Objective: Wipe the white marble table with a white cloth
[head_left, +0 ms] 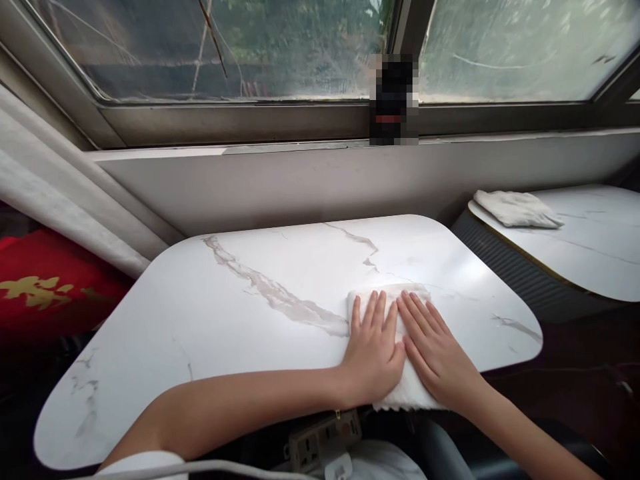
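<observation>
Both of my hands lie flat, side by side, on a white cloth [413, 385] spread over the right part of a white marble-patterned table [200, 307]. My left hand [373, 353] presses on the cloth's left side with its fingers apart and pointing away from me. Beside it, my right hand [437, 353] rests on the cloth with fingers stretched out, angled up and to the left. The two hands nearly touch at the thumbs. The cloth's near edge hangs past the front edge of the table.
A folded cloth [517, 208] lies on a second marble-patterned table [595, 240] at the right. Below the near table edge is a power strip [325, 440] with a plug and a cable [215, 469]. Red fabric [45, 287] and a pale curtain [65, 173] are at the left, windows behind.
</observation>
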{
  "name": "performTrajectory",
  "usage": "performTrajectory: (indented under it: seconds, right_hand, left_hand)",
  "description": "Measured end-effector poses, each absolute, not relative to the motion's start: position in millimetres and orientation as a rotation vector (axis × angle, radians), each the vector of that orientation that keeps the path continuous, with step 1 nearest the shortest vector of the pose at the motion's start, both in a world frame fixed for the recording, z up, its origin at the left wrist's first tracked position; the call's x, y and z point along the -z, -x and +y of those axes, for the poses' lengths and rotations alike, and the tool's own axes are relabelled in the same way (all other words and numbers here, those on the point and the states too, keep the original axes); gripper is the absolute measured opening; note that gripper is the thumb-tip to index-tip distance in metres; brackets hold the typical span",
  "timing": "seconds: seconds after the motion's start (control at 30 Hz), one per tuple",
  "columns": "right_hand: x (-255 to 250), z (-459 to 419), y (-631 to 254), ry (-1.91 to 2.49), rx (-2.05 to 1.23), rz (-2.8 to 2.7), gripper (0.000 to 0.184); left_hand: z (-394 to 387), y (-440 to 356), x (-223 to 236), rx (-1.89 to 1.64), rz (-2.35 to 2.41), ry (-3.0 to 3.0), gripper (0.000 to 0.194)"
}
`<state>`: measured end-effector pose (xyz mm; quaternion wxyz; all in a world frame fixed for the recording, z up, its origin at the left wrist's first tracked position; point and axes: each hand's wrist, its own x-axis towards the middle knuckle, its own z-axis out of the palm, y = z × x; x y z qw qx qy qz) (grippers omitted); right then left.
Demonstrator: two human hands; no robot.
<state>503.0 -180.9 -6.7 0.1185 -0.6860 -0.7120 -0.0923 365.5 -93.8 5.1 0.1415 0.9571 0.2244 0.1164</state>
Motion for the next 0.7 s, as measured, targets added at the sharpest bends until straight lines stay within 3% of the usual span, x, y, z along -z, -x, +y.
performTrajectory:
  seconds: [0.2,0.53,0.7]
  right_hand:
    - [9,-173,-519,2.09,0.134,-2.025,0.062]
    - [1,3,-605,2.23,0.068,-1.942,0.055]
    - [-1,43,-636,2.232,0.04,-1.856,0.054]
  left_hand:
    - [-84,-374,-5,-0.279,0.623,-2.748,0.055]
    - [54,-489,7,-0.466,1.009,-2.748,0.053]
    - [93,-523,7,-0.47,1.071,-2.736,0.052]
